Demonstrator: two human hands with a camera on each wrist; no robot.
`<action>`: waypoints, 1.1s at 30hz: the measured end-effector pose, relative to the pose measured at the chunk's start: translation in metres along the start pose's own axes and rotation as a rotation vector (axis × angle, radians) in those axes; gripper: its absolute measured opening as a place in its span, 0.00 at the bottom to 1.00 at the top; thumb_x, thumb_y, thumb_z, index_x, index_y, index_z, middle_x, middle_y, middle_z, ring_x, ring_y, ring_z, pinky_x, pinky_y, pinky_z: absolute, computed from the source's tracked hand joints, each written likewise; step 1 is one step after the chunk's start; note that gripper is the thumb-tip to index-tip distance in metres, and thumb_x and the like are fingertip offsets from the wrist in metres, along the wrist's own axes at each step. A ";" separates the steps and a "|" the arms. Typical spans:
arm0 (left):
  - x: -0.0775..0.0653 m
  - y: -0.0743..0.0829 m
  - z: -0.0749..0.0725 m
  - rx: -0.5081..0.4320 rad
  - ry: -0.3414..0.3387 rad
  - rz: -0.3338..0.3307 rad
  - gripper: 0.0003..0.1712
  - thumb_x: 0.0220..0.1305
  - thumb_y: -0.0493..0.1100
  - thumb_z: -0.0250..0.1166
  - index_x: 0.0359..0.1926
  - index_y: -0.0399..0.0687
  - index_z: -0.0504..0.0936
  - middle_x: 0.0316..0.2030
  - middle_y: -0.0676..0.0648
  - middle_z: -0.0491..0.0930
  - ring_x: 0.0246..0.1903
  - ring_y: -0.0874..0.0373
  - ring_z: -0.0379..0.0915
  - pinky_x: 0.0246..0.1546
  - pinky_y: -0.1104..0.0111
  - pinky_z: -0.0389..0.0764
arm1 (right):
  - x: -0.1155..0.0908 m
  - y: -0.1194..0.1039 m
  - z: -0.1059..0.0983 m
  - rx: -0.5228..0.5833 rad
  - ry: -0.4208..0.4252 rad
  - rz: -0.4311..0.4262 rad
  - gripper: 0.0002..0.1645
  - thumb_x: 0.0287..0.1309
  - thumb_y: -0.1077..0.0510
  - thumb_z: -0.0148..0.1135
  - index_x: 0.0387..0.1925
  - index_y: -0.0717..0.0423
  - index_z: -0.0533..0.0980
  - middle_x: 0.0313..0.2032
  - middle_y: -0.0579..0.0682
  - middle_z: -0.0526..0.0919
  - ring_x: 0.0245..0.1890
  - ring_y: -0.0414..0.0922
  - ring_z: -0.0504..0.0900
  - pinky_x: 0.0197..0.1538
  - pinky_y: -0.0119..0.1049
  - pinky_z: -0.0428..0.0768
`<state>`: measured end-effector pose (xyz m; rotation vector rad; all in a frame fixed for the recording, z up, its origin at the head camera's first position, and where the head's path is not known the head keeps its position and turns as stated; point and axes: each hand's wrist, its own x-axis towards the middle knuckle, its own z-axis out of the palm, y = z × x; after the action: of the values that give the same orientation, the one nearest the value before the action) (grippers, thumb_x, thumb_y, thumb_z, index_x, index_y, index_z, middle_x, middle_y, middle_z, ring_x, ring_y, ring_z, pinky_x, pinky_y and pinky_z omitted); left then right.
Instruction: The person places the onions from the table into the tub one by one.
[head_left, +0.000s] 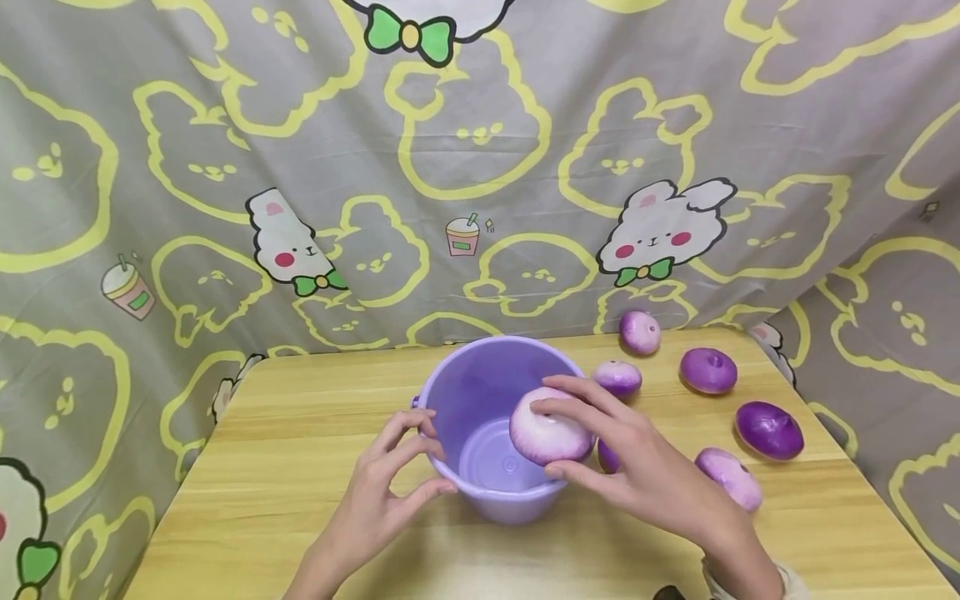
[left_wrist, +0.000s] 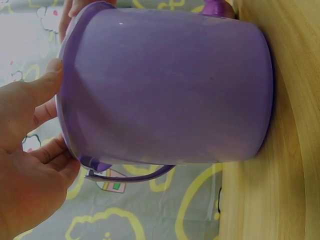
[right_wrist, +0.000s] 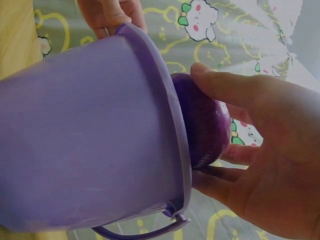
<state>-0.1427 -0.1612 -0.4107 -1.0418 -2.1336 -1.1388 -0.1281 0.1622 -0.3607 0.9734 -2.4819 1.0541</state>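
A purple bucket (head_left: pixel 517 508) stands upright on the wooden table, its mouth towards me and its inner floor visible. My left hand (head_left: pixel 382 479) holds the bucket's rim on the left side, thumb and fingertips at the edge. At the opposite side, my right hand (head_left: pixel 637 450) grips a pale purple-white onion (head_left: pixel 551 442) between thumb and fingers. In the head view the onion overlaps the bucket's opening; the right wrist view shows the onion (right_wrist: pixel 205 125) right at the rim, its far part hidden behind it. The bucket's thin handle (left_wrist: pixel 135 178) hangs down along the far side.
Several more onions lie on the table (head_left: pixel 300 450) right of the bucket, among them a pale one (head_left: pixel 640 333) at the back edge, a dark purple one (head_left: pixel 769 430) and a pinkish one (head_left: pixel 729 478) by my right wrist. Behind hangs a grey patterned cloth (head_left: pixel 465 292).
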 end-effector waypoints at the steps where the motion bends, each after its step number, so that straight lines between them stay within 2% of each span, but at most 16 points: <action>1: 0.000 0.000 0.000 -0.001 0.001 0.000 0.14 0.60 0.52 0.75 0.40 0.52 0.83 0.52 0.48 0.76 0.60 0.43 0.75 0.71 0.65 0.69 | 0.000 0.000 0.000 0.002 -0.005 0.001 0.35 0.59 0.48 0.76 0.67 0.34 0.73 0.72 0.41 0.67 0.66 0.44 0.73 0.63 0.31 0.77; 3: 0.000 0.000 0.000 -0.004 0.001 0.001 0.14 0.61 0.52 0.75 0.40 0.52 0.83 0.52 0.48 0.76 0.60 0.43 0.75 0.71 0.65 0.69 | 0.000 0.000 0.001 0.013 -0.014 0.006 0.35 0.60 0.48 0.75 0.67 0.34 0.73 0.72 0.41 0.66 0.52 0.39 0.80 0.49 0.29 0.82; 4: 0.000 0.000 0.000 -0.006 0.001 0.001 0.14 0.61 0.52 0.75 0.40 0.52 0.82 0.52 0.48 0.76 0.60 0.43 0.75 0.71 0.65 0.69 | 0.000 0.000 0.002 0.019 -0.017 0.009 0.34 0.60 0.47 0.75 0.67 0.33 0.72 0.72 0.42 0.66 0.45 0.37 0.81 0.41 0.28 0.82; 6: 0.001 0.000 0.000 -0.010 0.000 0.000 0.14 0.61 0.52 0.75 0.40 0.51 0.82 0.52 0.48 0.76 0.60 0.43 0.74 0.71 0.65 0.69 | 0.000 0.000 0.002 0.034 -0.023 0.019 0.34 0.60 0.47 0.75 0.67 0.33 0.72 0.73 0.42 0.66 0.31 0.33 0.76 0.29 0.26 0.77; 8: 0.001 0.001 0.000 -0.013 -0.002 -0.003 0.14 0.60 0.52 0.75 0.40 0.52 0.82 0.52 0.48 0.76 0.60 0.44 0.74 0.72 0.64 0.69 | 0.000 0.000 0.003 0.043 -0.026 0.022 0.34 0.61 0.47 0.74 0.67 0.34 0.72 0.73 0.43 0.66 0.24 0.32 0.72 0.26 0.25 0.76; 11: 0.000 0.000 0.000 -0.012 -0.004 -0.010 0.14 0.60 0.52 0.76 0.40 0.52 0.83 0.52 0.49 0.76 0.60 0.43 0.74 0.71 0.64 0.69 | 0.000 0.000 0.003 0.046 -0.027 0.017 0.34 0.61 0.48 0.74 0.67 0.34 0.72 0.73 0.44 0.66 0.27 0.32 0.74 0.27 0.25 0.76; 13: 0.000 0.000 0.000 -0.010 -0.005 -0.015 0.14 0.60 0.51 0.76 0.40 0.53 0.83 0.52 0.49 0.76 0.60 0.43 0.74 0.71 0.65 0.69 | 0.001 0.000 0.004 0.042 -0.029 0.012 0.34 0.61 0.47 0.74 0.67 0.34 0.73 0.72 0.44 0.66 0.35 0.34 0.77 0.29 0.26 0.78; 16: -0.001 -0.001 0.000 -0.009 -0.007 -0.018 0.14 0.59 0.51 0.76 0.41 0.53 0.83 0.52 0.49 0.76 0.60 0.42 0.74 0.71 0.65 0.69 | 0.001 0.000 0.004 0.021 -0.034 -0.005 0.33 0.62 0.47 0.74 0.66 0.34 0.73 0.72 0.43 0.67 0.52 0.40 0.80 0.41 0.29 0.80; 18: 0.000 0.000 0.000 -0.011 -0.006 -0.015 0.14 0.59 0.51 0.76 0.40 0.52 0.83 0.52 0.48 0.76 0.60 0.42 0.74 0.71 0.65 0.69 | 0.001 0.000 0.005 0.008 -0.035 -0.017 0.32 0.62 0.47 0.73 0.66 0.34 0.73 0.72 0.43 0.67 0.61 0.43 0.76 0.49 0.31 0.80; 20: 0.000 0.000 0.000 -0.011 -0.005 -0.012 0.14 0.60 0.51 0.76 0.40 0.51 0.83 0.52 0.48 0.76 0.60 0.42 0.74 0.71 0.65 0.70 | 0.001 0.000 0.006 0.000 -0.037 -0.029 0.31 0.63 0.48 0.73 0.65 0.34 0.74 0.71 0.43 0.68 0.66 0.45 0.74 0.57 0.32 0.78; 26: 0.001 0.001 -0.001 -0.014 0.000 -0.005 0.14 0.60 0.52 0.75 0.40 0.50 0.83 0.52 0.48 0.76 0.60 0.42 0.75 0.71 0.65 0.70 | 0.001 0.000 0.007 0.001 -0.045 -0.037 0.29 0.63 0.47 0.72 0.65 0.35 0.74 0.72 0.43 0.68 0.70 0.47 0.71 0.68 0.32 0.74; 33: 0.001 0.001 -0.001 -0.013 -0.005 -0.013 0.14 0.59 0.51 0.76 0.40 0.53 0.83 0.52 0.48 0.76 0.61 0.45 0.74 0.71 0.65 0.70 | 0.001 0.002 0.007 -0.015 -0.058 -0.047 0.29 0.63 0.47 0.72 0.65 0.35 0.75 0.72 0.44 0.68 0.71 0.48 0.69 0.69 0.35 0.74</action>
<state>-0.1425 -0.1611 -0.4091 -1.0393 -2.1423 -1.1583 -0.1302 0.1574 -0.3663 1.0668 -2.4960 1.0056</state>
